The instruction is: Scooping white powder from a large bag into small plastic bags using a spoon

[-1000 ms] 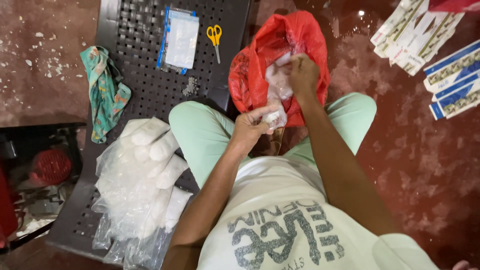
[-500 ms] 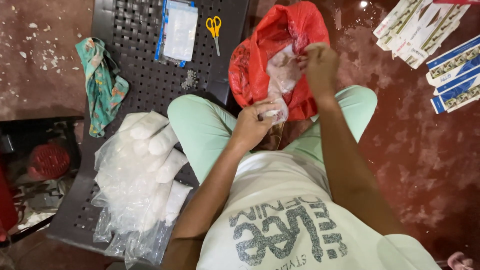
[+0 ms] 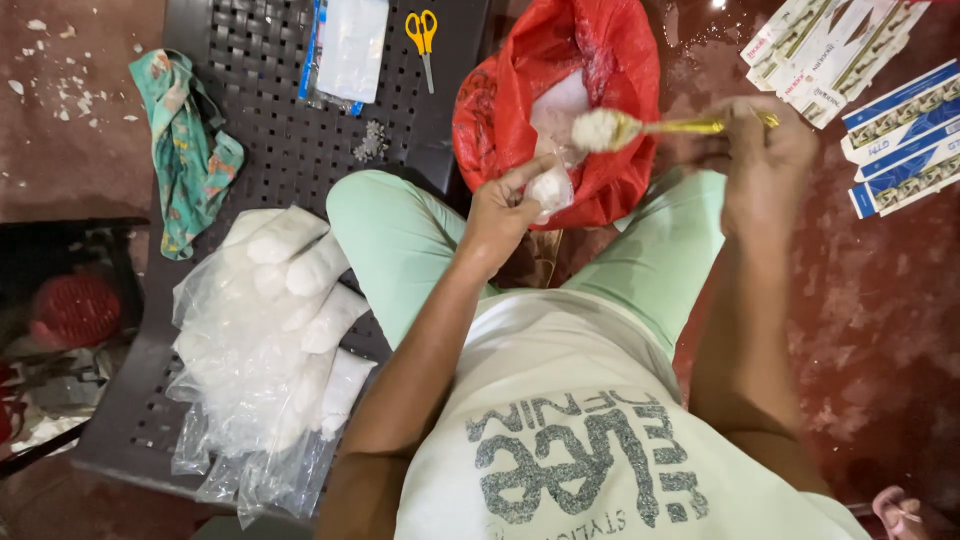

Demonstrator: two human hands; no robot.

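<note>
My left hand (image 3: 502, 208) pinches a small clear pouch (image 3: 549, 188) partly filled with white powder, held just in front of a red plastic bag (image 3: 590, 50) that has white powder inside. My right hand (image 3: 765, 140) grips a gold-coloured spoon (image 3: 650, 127) heaped with white powder; the spoon's bowl hovers just above the pouch's mouth. Both hands are over my lap, and I wear light green trousers.
A pile of filled clear pouches (image 3: 270, 340) lies on a dark perforated bench (image 3: 260, 120) at left, along with a green patterned cloth (image 3: 185, 150), yellow scissors (image 3: 423, 35) and a packet of empty pouches (image 3: 345, 45). Blue-and-white boxes (image 3: 880, 100) lie on the red floor at right.
My right hand has come out of the red bag and moved right, lifting the spoon loaded with powder. My left hand has stayed holding the pouch.
</note>
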